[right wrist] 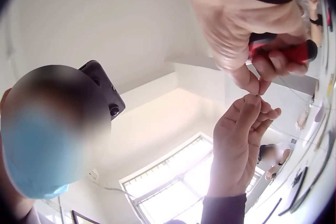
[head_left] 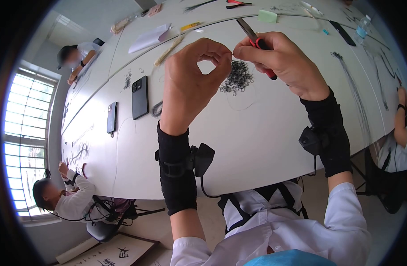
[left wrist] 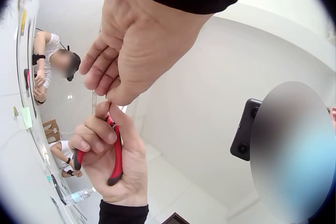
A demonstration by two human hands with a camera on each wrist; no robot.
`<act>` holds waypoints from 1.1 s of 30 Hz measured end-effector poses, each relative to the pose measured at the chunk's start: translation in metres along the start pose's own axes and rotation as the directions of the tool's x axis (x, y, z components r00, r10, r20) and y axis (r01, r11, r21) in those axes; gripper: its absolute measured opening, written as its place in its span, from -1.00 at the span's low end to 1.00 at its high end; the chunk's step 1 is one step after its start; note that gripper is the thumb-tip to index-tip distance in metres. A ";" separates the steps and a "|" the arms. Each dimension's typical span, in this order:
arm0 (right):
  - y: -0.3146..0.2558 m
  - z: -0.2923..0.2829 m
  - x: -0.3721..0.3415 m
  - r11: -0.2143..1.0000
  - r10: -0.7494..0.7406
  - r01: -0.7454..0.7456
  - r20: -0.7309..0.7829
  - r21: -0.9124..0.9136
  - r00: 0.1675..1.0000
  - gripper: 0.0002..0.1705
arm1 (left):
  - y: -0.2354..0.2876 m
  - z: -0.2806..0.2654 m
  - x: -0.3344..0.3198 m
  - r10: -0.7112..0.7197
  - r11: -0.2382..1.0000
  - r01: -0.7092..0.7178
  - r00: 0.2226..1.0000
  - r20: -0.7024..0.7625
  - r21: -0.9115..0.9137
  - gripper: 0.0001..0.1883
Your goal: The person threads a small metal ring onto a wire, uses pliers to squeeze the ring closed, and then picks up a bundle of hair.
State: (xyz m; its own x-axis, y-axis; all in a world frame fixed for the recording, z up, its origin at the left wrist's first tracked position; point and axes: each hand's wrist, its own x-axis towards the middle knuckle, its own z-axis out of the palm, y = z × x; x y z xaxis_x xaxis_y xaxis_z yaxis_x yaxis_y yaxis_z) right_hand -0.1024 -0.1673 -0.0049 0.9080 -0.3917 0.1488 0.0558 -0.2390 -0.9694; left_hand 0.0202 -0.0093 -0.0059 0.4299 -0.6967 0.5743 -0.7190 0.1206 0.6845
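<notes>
My left hand (head_left: 188, 82) is raised over the table, thumb and index fingertips pinched together on a thin wire (right wrist: 287, 86); the pinched end is mostly hidden. My right hand (head_left: 287, 62) meets it tip to tip, its thumb and index finger at the same spot. Tucked in the right palm is a pair of pliers (head_left: 248, 29) with red and black handles, its metal nose pointing away from me. In the left wrist view the other right fingers curl round the red handles (left wrist: 117, 155). Below the hands lies a pile of small dark wire pieces (head_left: 237, 79).
Left of the hands are two phones (head_left: 140, 97) and a dark wire coil (head_left: 157, 109). Long wire strands (head_left: 352, 88) lie at the right. Farther back are white paper (head_left: 149, 39), a green note (head_left: 267, 16) and a water bottle (head_left: 363, 26). Other people sit around the table.
</notes>
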 end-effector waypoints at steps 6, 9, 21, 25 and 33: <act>0.000 0.001 0.000 1.000 0.020 -0.020 -0.020 -0.003 1.000 -0.66 | 0.001 0.000 0.001 0.002 1.000 -0.003 1.000 -0.030 -0.030 -0.90; 0.001 0.001 0.000 1.000 0.019 -0.019 -0.019 -0.011 1.000 -0.64 | 0.003 -0.002 0.000 0.031 0.999 -0.031 0.999 -0.027 -0.009 -0.91; -0.005 -0.007 -0.001 0.999 -0.003 0.003 -0.006 -0.049 1.000 -0.65 | -0.002 -0.001 0.000 0.010 0.998 -0.012 0.999 -0.030 -0.062 -0.92; -0.003 -0.007 0.000 0.998 -0.056 0.055 -0.043 -0.021 0.997 -0.68 | 0.004 -0.002 0.000 -0.079 0.992 0.076 0.997 -0.022 -0.097 -0.92; 0.004 -0.001 0.004 0.992 -0.078 0.080 -0.023 0.094 0.997 -0.71 | 0.011 -0.004 0.000 -0.190 0.947 0.184 0.982 0.001 -0.264 -0.89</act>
State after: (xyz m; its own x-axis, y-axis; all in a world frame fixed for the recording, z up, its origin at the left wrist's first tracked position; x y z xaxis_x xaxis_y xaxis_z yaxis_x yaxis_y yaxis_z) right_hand -0.0989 -0.1711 -0.0075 0.8911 -0.3920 0.2288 0.1672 -0.1850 -0.9684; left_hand 0.0145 -0.0050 0.0035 0.5582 -0.7075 0.4333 -0.4577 0.1731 0.8721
